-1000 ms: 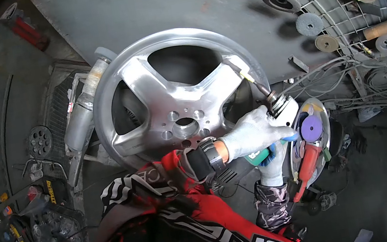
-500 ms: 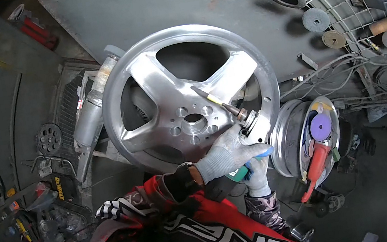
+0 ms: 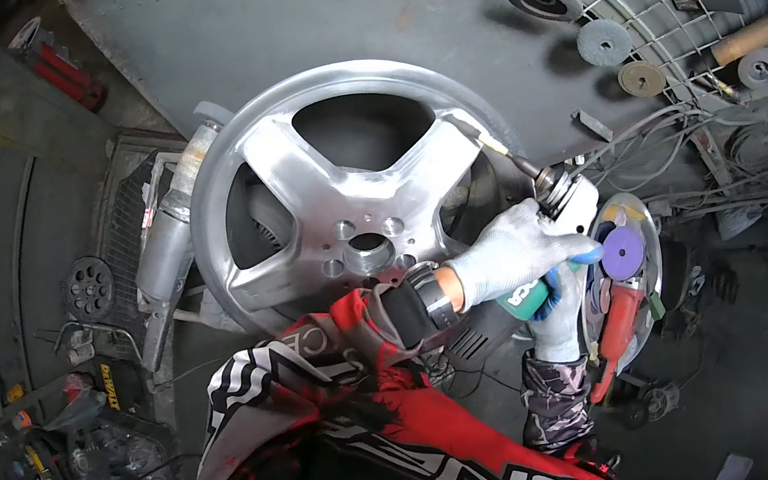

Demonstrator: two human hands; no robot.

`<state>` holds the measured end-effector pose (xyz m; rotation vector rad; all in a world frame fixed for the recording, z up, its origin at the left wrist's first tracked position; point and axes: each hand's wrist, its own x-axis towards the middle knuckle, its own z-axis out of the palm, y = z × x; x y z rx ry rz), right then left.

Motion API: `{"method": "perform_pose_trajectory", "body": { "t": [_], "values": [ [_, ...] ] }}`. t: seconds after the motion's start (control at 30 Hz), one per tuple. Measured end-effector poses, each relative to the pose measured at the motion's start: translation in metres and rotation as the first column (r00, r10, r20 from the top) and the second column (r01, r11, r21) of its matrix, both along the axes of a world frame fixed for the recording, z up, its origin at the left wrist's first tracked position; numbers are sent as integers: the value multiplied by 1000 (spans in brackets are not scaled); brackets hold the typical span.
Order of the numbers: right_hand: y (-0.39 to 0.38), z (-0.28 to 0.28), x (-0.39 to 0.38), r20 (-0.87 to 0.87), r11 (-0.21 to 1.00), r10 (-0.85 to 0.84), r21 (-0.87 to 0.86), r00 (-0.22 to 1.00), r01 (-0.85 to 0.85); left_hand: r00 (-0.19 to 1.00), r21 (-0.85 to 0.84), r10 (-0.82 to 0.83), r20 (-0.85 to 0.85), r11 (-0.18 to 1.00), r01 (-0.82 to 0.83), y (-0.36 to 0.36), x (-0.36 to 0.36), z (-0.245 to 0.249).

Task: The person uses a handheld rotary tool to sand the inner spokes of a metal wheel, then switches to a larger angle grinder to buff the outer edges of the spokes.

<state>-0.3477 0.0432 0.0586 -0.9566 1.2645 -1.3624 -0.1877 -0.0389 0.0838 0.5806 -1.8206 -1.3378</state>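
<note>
An alloy wheel (image 3: 317, 195) with several broad spokes and a shiny bare-metal finish faces me. My left hand (image 3: 511, 250), in a grey-white glove with a watch at the wrist, is wrapped over the front of an angle grinder (image 3: 529, 298) with a green body. Lower on the same grinder closes my right hand (image 3: 557, 318), in a blue-palmed glove. From the grinder's head (image 3: 571, 202) a long spindle with a thin pale tip (image 3: 478, 135) points up and left. The tip lies at the outer end of the upper right spoke, near the rim.
Right of my hands, another rim (image 3: 638, 210) holds a red power tool (image 3: 619, 328) with a purple disc (image 3: 622, 251). Abrasive discs (image 3: 604, 42) hang on a wire rack. A metal cylinder (image 3: 167, 249) stands left of the wheel. Coiled cables (image 3: 759, 148) hang at right.
Both hands have carried the grinder up and right. Its tip has gone from near the wheel's hub out along the upper right spoke to the rim. My view has shifted slightly.
</note>
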Motion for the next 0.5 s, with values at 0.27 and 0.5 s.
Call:
{"method": "perform_pose_trajectory", "body": {
  "t": [0.27,0.5],
  "values": [
    [-16,65,26,-193,992,112,75,975,-99,848,495,102,-520,845,202,13,13,18],
    [-29,95,41,-251,989,123,107,960,-99,750,622,183,-635,697,357,7,22,36]
  ]
}}
